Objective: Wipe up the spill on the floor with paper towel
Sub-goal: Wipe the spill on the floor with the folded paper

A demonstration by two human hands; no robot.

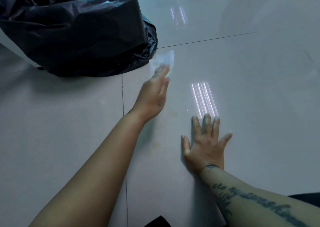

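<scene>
- Fingers (161, 71) of the left hand (153, 95) lie stretched out and close together, pressing flat on the towel (166, 58); motion blur hides whether any of them curl round its edge.
- Fingers (207, 123) of the right hand (205, 145) are spread wide apart and empty, with the palm flat on the floor (251, 88).
- One towel shows: a single pale sheet, blurred, lying on the floor just beside the lower right edge of the bag (72, 29).
- Its long axis runs roughly from nearer the bag's foot up and away, in line with the left forearm; the exact outline is too smeared to tell.
- One bag, black and crumpled, stands at the upper left.
- Faint yellowish stains (174, 113) mark the floor farther from the bag than the towel, between the two hands; at least two patches, edges unclear.
- Right hand lies well apart from the bag, beyond the stains.
</scene>
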